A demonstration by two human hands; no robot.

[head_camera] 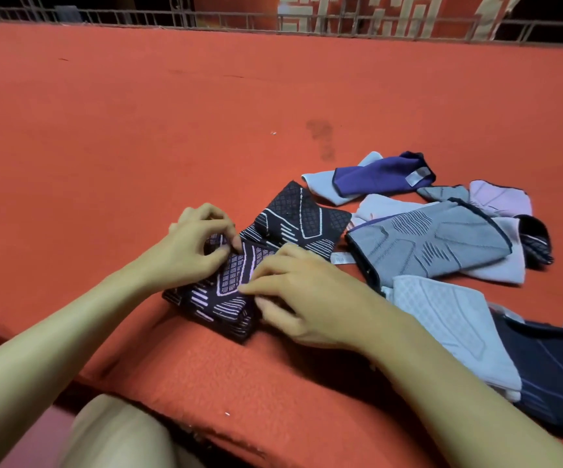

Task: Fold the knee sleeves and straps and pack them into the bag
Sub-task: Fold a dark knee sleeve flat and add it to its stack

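left hand [194, 246] pinching black knee sleeve [229, 288], right hand [302, 293] pressing (fingers curled)

We see our two forearms bare from the bottom edge of the view up to the wrists, with no sleeve reaching into sight on either. Our left hand [192, 244] and our right hand [307, 295] are bare too: no glove, ring, watch or band shows on them. Our fingernails are short and unpainted where they show. At the lower left corner our leg [118, 434] is covered in plain light beige cloth, smooth, without print.
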